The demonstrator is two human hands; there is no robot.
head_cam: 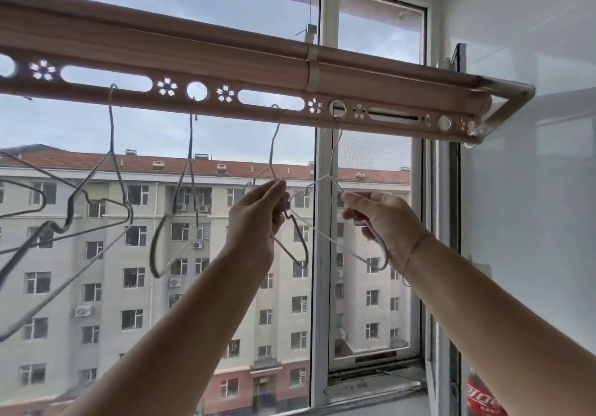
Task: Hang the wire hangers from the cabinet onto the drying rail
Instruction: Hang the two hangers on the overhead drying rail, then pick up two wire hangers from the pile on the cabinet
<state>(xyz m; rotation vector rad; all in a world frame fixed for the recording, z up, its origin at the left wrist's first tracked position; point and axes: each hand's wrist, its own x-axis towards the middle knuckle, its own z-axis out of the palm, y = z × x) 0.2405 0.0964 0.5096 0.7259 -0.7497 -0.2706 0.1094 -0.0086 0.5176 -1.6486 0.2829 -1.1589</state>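
Looking for readable writing first: the only candidate is a red bottle label [482, 398] at the bottom right corner with white characters on it, too blurry to make out. No real containers in view apart from that bottle, and I can't tell what's in it.

Both arms reach up toward the rail [245, 101], a pinkish bar with oval slots, round holes and little flower cutouts running across the window [206, 28]. The left hand [258, 212] pinches the neck of a grey hanger [298, 238] between thumb and fingertips, and that one's hook sits in an oval slot. The right hand [383, 222] is curled around the shoulder of a white hanger [325, 186], whose hook goes up to a round hole just right of that slot. The two hangers cross between the hands. A thin string loops around the right wrist.

Further left, two more wire hangers [111, 164] hang from the rail, one from a slot and one from a round hole, and bits of others poke in at the left edge. An apartment block [145, 254] shows through the glass.
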